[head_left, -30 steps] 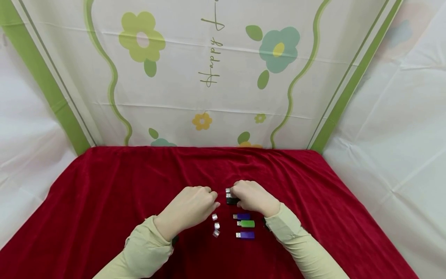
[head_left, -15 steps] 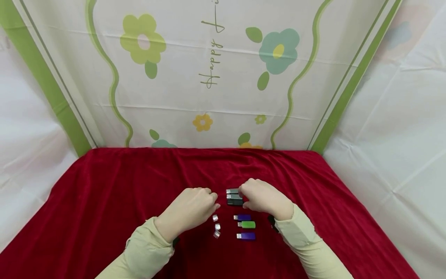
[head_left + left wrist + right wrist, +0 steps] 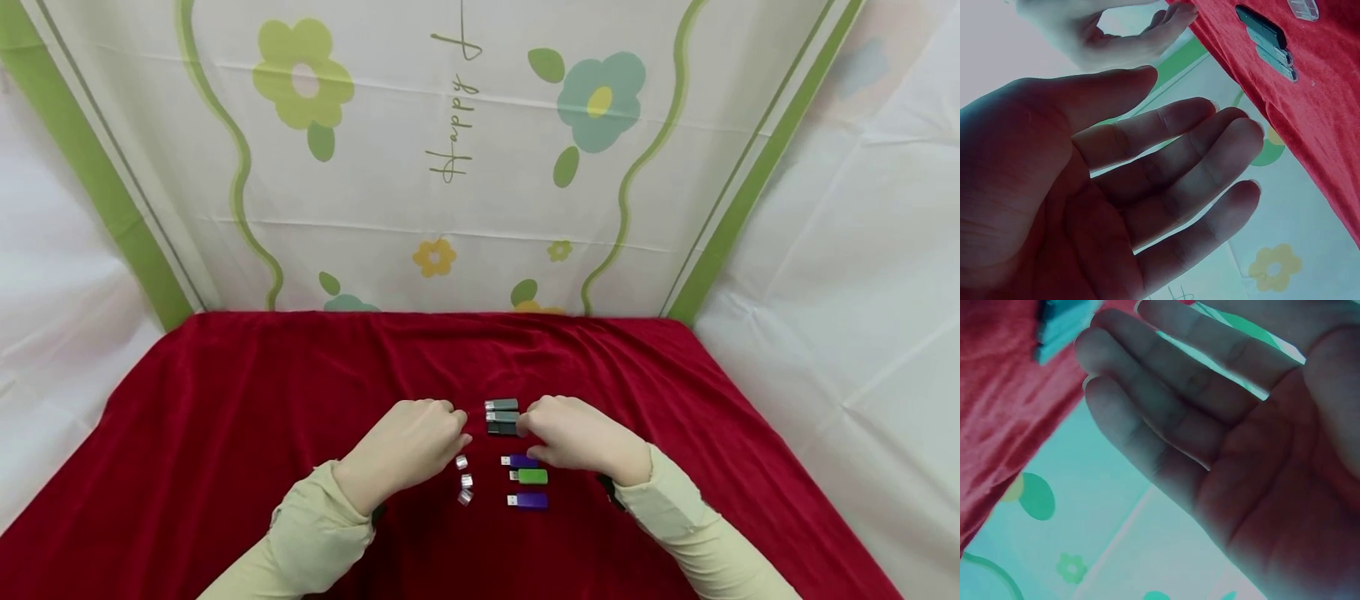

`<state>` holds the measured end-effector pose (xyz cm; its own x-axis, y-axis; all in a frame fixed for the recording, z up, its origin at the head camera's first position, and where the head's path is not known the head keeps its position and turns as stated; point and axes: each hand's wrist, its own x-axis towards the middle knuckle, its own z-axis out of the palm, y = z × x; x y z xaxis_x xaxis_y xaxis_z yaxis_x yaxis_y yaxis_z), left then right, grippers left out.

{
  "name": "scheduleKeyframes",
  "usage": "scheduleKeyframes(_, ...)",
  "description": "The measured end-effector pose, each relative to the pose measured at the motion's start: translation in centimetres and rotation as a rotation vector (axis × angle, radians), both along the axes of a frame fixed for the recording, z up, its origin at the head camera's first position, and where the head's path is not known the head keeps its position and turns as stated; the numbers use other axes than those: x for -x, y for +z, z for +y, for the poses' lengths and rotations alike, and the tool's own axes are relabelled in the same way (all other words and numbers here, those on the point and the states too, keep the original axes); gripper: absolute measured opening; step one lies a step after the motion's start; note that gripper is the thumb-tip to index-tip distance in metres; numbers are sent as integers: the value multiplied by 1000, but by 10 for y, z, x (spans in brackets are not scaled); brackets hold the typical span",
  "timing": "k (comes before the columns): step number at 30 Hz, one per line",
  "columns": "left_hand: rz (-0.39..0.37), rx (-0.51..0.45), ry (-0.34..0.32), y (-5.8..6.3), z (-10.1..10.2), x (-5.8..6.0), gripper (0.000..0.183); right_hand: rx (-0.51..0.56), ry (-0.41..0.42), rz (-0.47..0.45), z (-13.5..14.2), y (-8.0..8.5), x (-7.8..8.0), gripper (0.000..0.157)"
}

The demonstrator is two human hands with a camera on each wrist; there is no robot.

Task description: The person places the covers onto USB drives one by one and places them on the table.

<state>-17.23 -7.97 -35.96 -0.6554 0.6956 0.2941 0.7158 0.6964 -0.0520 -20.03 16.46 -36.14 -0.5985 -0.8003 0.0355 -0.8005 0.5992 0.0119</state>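
Two grey USB sticks [image 3: 507, 405] with clear ends lie side by side with a black USB stick [image 3: 502, 429]. Below them, a purple USB stick [image 3: 514, 461], a green one [image 3: 533, 477] and another purple one [image 3: 532, 501] show bare metal plugs. Three small clear caps [image 3: 467, 481] form a column to the left. My left hand [image 3: 408, 446] hovers above and left of the caps, fingers loosely bent, nothing in the palm. My right hand [image 3: 588, 437] is just right of the grey and black sticks, fingers relaxed and holding nothing; whether its fingertips touch a stick I cannot tell.
A red velvet cloth [image 3: 300, 383] covers the table. Behind it hangs a white curtain [image 3: 510, 192] printed with flowers, and white sheets [image 3: 832, 375] close off both sides.
My right hand has drawn back to the right, away from the grey and black sticks, uncovering them. The left hand and the caps have stayed in place.
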Motion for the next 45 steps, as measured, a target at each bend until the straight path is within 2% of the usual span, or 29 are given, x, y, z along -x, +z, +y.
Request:
scheduleKeyframes(5, 0, -6, -11, 0, -1, 0, 23, 3, 13, -8, 0, -14, 3, 15)
scheduleKeyframes(10, 4, -13, -18, -3, 0, -1, 25, -21, 8, -10, -1, -22, 5, 18)
scheduleKeyframes(15, 9, -4, -17, -2, 0, -2, 25, -16, 20, 0, -2, -23, 6, 20)
scheduleKeyframes(20, 33, -12, -25, -1, 2, -1, 26, 2, 39, 19, -2, -26, 10, 31)
scheduleKeyframes(26, 27, -2, -47, -6, 5, -1, 27, -11, 54, 17, -2, -32, 11, 37)
scheduleKeyframes(32, 48, 4, -38, -9, 6, 0, 29, -1, 66, 34, -4, -33, 12, 40)
scheduleKeyframes(39, 37, 17, -27, -10, 6, 0, 27, -15, 78, 82, -3, -34, 13, 42)
scheduleKeyframes(45, 20, 20, -27, -9, 6, -3, 28, -15, 62, 61, -4, -37, 10, 40)
